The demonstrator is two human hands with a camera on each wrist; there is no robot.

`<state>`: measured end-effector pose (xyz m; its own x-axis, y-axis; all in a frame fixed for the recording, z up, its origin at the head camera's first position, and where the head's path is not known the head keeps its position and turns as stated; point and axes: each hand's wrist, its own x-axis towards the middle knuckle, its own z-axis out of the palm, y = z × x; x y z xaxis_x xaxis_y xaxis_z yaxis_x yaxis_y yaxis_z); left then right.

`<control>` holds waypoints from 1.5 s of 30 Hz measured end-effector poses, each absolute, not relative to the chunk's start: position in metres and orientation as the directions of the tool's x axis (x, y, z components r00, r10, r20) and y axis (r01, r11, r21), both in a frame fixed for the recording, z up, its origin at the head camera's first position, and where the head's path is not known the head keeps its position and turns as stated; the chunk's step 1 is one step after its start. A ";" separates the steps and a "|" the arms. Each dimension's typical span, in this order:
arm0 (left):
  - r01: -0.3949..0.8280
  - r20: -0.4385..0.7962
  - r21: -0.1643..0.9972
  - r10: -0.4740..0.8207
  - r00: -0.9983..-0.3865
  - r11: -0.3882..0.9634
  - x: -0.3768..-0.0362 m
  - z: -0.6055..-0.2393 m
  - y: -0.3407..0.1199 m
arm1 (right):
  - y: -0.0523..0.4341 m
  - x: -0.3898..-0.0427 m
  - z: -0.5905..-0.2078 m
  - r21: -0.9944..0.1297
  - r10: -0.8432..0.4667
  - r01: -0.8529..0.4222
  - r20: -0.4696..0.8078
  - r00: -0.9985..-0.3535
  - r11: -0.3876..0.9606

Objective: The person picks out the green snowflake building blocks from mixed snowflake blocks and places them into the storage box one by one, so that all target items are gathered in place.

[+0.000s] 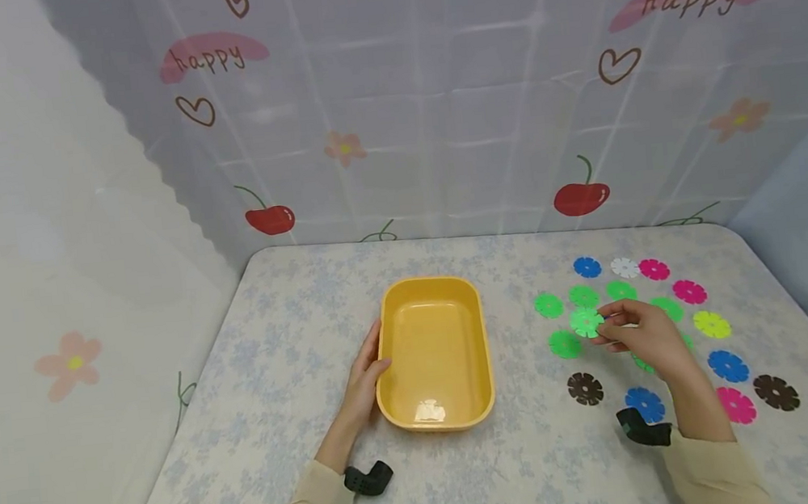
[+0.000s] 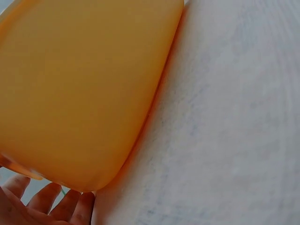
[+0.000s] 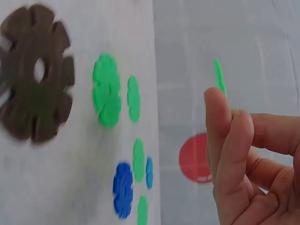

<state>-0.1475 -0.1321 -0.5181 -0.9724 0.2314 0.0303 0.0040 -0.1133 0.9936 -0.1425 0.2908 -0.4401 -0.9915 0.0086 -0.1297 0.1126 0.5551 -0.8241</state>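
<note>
Right hand [image 1: 642, 334] lifted a little over the worktop [image 1: 276, 362], grip pinched on a light green disc [image 1: 587, 322] between thumb and fingertips. Disc held on edge in the right wrist view [image 3: 218, 77], clear of the cloth. Many more notched discs spread flat around that hand: green ones [image 1: 549, 305] just beside it, a blue one [image 1: 586, 268] and a white one [image 1: 625, 267] farther back, pink [image 1: 689, 292] and yellow [image 1: 712, 324] to the right, brown [image 1: 585, 389] nearer the person.

Left hand [image 1: 365, 373] resting flat against the left side of the yellow tub [image 1: 483, 358], fingers [image 2: 70, 206] straight, grip loose and holding nothing. Tub upright in the middle of the worktop, well apart from the discs. Nothing seen inside the tub.
</note>
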 end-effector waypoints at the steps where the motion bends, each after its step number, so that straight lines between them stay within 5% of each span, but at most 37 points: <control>1: 0.005 0.032 0.993 0.232 -0.972 -0.116 -0.147 -0.518 -0.132 | 0.286 -0.145 -0.438 -0.832 -0.005 0.098 -0.121 -0.993 0.545; 23: 0.003 0.020 0.996 0.210 -0.977 -0.084 -0.147 -0.518 -0.132 | 0.156 -0.226 -0.416 -0.888 -0.285 -0.012 -0.135 -0.949 0.460; 34: -0.025 -0.010 0.997 0.203 -0.979 -0.070 -0.147 -0.517 -0.132 | 0.119 -0.242 -0.429 -0.811 -0.321 -0.072 -0.146 -0.936 0.580; 45: -0.019 -0.002 0.997 0.214 -0.977 -0.076 -0.146 -0.515 -0.129 | 0.092 -0.248 -0.440 -0.832 -0.433 -0.056 -0.228 -0.872 0.551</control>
